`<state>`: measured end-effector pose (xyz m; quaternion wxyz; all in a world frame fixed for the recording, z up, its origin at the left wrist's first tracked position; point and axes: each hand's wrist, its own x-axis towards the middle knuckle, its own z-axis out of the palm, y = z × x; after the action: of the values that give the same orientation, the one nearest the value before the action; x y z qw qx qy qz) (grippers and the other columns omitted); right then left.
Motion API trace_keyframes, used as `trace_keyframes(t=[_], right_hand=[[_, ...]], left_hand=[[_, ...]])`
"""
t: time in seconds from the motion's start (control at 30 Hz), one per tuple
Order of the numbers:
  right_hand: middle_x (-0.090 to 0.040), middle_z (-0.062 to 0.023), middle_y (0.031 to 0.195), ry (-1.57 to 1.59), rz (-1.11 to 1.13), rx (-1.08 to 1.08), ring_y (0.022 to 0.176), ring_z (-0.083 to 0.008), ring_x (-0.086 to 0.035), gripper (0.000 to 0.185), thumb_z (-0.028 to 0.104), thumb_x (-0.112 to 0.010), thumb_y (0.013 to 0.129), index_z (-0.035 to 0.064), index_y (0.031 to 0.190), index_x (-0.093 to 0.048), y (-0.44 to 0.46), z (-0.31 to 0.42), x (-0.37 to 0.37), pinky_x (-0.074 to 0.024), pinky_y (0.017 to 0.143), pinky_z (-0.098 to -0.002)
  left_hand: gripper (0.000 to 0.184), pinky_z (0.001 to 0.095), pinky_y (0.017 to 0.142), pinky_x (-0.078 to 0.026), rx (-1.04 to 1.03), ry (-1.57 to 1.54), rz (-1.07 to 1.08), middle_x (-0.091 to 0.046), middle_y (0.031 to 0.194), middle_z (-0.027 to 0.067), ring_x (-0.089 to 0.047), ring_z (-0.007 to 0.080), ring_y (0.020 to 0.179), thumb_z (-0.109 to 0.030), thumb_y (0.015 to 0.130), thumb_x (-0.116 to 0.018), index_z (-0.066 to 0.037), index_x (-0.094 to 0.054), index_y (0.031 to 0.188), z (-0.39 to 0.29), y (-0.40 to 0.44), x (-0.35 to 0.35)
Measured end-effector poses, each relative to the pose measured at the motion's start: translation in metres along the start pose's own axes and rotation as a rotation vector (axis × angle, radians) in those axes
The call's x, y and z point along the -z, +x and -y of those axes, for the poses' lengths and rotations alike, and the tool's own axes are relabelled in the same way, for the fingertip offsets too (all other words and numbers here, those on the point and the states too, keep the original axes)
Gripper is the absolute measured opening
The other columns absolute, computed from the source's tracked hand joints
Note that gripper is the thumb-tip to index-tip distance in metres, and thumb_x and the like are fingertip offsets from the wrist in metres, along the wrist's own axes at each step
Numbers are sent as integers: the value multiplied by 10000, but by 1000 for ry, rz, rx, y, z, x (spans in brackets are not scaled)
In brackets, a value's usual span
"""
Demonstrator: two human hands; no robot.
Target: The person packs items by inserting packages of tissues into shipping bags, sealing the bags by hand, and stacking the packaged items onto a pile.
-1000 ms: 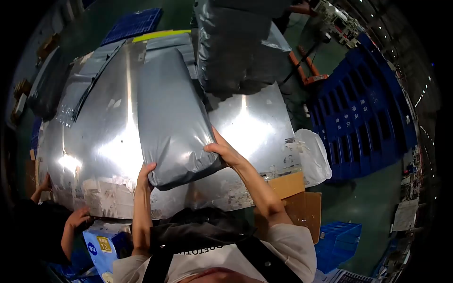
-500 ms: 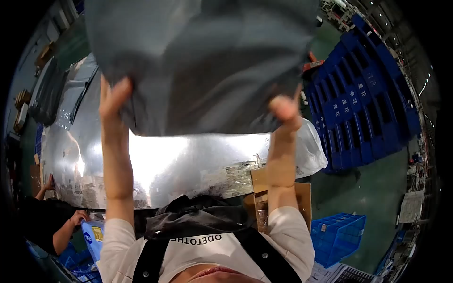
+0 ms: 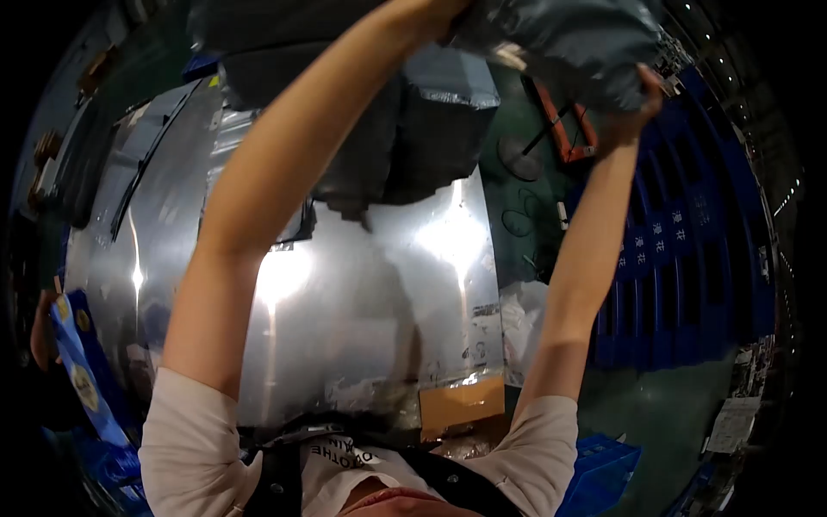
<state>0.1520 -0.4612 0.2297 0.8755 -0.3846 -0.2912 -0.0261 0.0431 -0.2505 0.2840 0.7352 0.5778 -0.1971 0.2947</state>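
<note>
A grey plastic mailing bag [image 3: 564,43], bulging and glossy, is held up at the top right, beyond the table's right edge. My right hand [image 3: 648,96] grips its lower right corner, with the fingers partly hidden behind it. At its left end is my left hand [image 3: 441,12], closed on the bag and cut off in part by the top of the view. Below and left of it, similar grey wrapped packages [image 3: 439,129] are piled on the far part of the metal table [image 3: 345,276].
Blue pallets [image 3: 680,258] stand on the right beside an orange-red frame [image 3: 564,129]. An open cardboard box [image 3: 461,405] and a blue crate [image 3: 599,470] sit near my body. At the left, another person's arm [image 3: 41,332] is beside a blue printed pack [image 3: 86,370].
The grey bag has moved from in front of me to the upper right, with both hands on it. The piled packages on the table now show.
</note>
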Motion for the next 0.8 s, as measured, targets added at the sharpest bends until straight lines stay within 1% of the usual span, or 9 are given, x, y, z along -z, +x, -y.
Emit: trace_keyframes(t=[0.07,0.1,0.13,0.17,0.23,0.37,0.6,0.7,0.8], right_hand=[[-571,-71,824,-80,-37,-15,750,-200,-556,266,265,-497,729,35,840,-569,28,-56,55,-468,672,-325],[-568,-67,812,-41,-127,-156,718,-191,-552,250,251,-511,720,34,827,-574,34,-84,68,-468,646,-315],[-563,-73,841,-139,-220,-257,822,-191,-539,258,256,-531,710,39,840,-580,32,-108,74,-443,717,-315],[-553,-90,954,-379,-230,-276,964,-205,-488,330,286,-572,683,51,914,-590,23,-123,70,-390,812,-335],[-563,-87,945,-436,-273,-616,834,-223,-518,298,295,-599,678,72,876,-612,17,-159,71,-436,713,-346],[-611,-80,828,-276,-66,-689,712,-186,-574,276,305,-552,741,58,853,-605,51,-187,96,-471,638,-321],[-599,-89,851,-281,-69,-598,754,-183,-563,278,286,-532,730,41,851,-585,52,-205,80,-455,670,-307],[-543,-128,972,-524,-396,-329,835,-247,-501,275,268,-542,726,41,877,-578,58,-224,83,-404,764,-333],[-528,-171,1054,-838,-607,-99,905,-254,-509,383,308,-554,755,12,998,-557,13,-218,74,-400,812,-354]], left_hand=[[385,305,631,-457,-71,167,-178,-572,890,76,-554,175,700,-208,748,-567,5,-480,1057,69,12,21],[311,356,611,-458,-123,355,-505,-608,813,121,-576,248,658,-236,728,-545,-4,-564,935,119,9,29],[409,290,871,-373,31,386,-303,-578,970,127,-535,210,918,-151,757,-552,37,-481,1113,129,-14,36],[502,309,875,-366,-8,588,-366,-529,1073,146,-500,218,992,-164,753,-558,34,-404,1188,163,-29,49],[644,355,967,-295,347,589,-397,-353,1262,246,-370,325,1169,-228,781,-536,99,-246,1253,217,-55,86],[788,333,1032,-176,487,590,-390,-177,1358,263,-184,333,1274,-335,799,-524,85,-98,1312,210,-72,93],[871,335,1057,-54,249,659,-302,-43,1381,274,-43,328,1305,-289,758,-563,99,-11,1309,199,-103,75],[831,408,1050,-105,135,887,136,-160,1358,262,-114,361,1287,-244,726,-610,39,-107,1325,173,-186,62],[689,478,1033,-128,364,826,285,-342,1269,218,-200,388,1247,-252,677,-597,7,-324,1255,131,-289,94]])
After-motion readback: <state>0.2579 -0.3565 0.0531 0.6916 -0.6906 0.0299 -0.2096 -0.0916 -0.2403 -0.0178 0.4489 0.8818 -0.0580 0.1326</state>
